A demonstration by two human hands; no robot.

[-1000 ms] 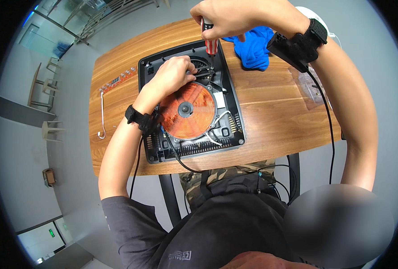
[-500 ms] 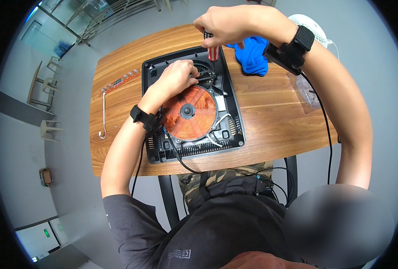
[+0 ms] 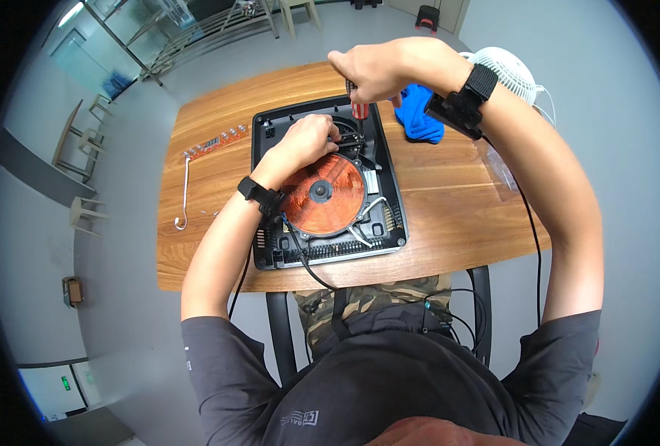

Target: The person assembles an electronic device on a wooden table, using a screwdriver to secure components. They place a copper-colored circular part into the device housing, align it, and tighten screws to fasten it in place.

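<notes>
An opened induction cooker base (image 3: 385, 238) lies on the table, its round copper coil (image 3: 330, 212) exposed. Toward its far end, my right hand (image 3: 378, 73) grips a screwdriver (image 3: 359, 111) by its red-and-white striped handle. The screwdriver stands nearly upright, its tip down by the black fan part (image 3: 351, 139) beyond the coil. My left hand (image 3: 311, 140) rests beside that part with its fingers curled in against it. Whatever lies between those fingertips is hidden.
Left of the base lie a narrow orange circuit board (image 3: 214, 143) and its white cable (image 3: 185, 193). A blue cloth (image 3: 421, 123) and a clear plastic bag (image 3: 502, 175) are on the right. Behind stands a white fan (image 3: 504, 70). A black cord (image 3: 311, 273) crosses the table's near edge.
The whole view has shifted, so the table sits lower in the picture. Relative to the base, both hands stay in about the same places, the right still on the screwdriver.
</notes>
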